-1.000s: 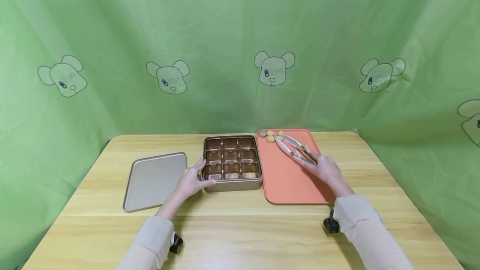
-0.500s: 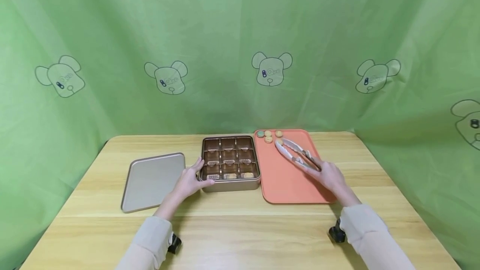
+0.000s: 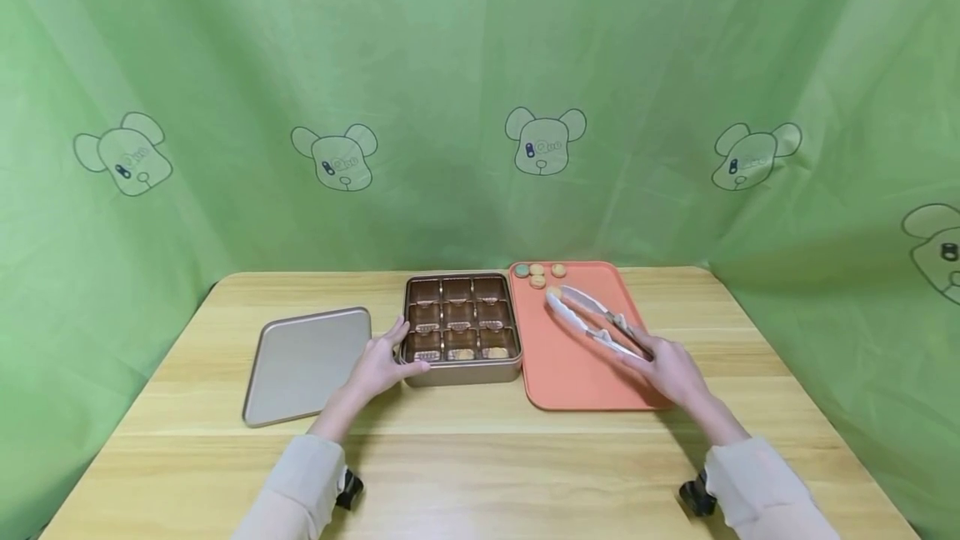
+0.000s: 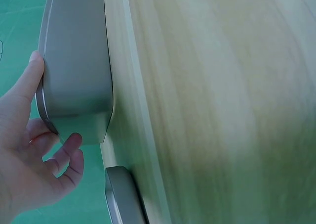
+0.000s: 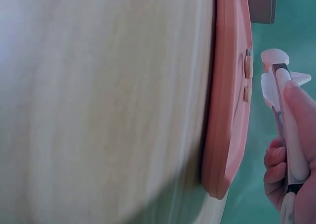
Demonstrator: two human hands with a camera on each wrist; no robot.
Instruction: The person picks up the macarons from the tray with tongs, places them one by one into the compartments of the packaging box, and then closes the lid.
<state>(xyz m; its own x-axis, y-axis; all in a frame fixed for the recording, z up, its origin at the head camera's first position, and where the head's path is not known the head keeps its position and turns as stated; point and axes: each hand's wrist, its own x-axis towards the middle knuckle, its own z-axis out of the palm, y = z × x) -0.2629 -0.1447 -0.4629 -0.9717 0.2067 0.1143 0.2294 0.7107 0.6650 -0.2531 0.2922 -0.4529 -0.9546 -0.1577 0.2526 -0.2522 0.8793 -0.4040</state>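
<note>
My right hand (image 3: 673, 369) grips a pair of tongs (image 5: 295, 130), its thumb along one arm. Between the pale tong tips sits a tan macaron (image 3: 554, 292), held above the orange tray (image 3: 581, 373). My left hand (image 3: 378, 363) holds the near left corner of a metal tin box (image 3: 465, 372), thumb at the front rim and fingers around the left side. A brown divided insert (image 3: 459, 312) fills the box; tan macarons (image 3: 495, 352) lie in its near middle and near right compartments.
A green macaron (image 3: 521, 271) and several tan macarons (image 3: 537, 282) lie in the tray's far left corner. The tray stands right beside the box. Left of the box, a flat metal lid (image 3: 309, 365) lies on the wooden table (image 3: 480, 473). A green curtain (image 3: 435, 223) hangs behind.
The tongs have picked up a tan macaron from the group and carried it slightly left and nearer. My right hand has drawn back to the right. The left hand stays on the box.
</note>
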